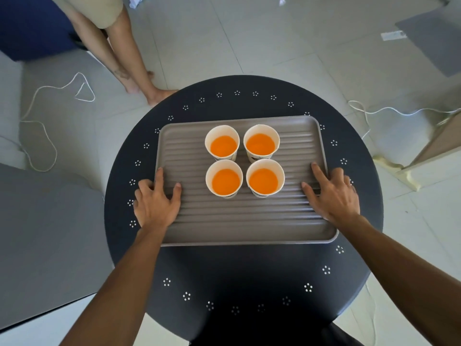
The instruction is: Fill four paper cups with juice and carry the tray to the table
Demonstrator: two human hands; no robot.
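Observation:
A grey ribbed tray (239, 221) lies flat on a round dark table (237, 275). Four white paper cups stand on it in a square, each holding orange juice: back left (222, 146), back right (260, 144), front left (225, 182), front right (264, 181). My left hand (156, 203) grips the tray's left rim, thumb on the ribbed surface and fingers curled over the edge. My right hand (334, 196) holds the right rim the same way, index finger stretched along the edge.
Another person's bare legs (129, 71) stand on the tiled floor just beyond the table's far left edge. White cables (42, 126) trail over the floor at left and at right (374, 111). A grey surface (45, 233) borders the table at left.

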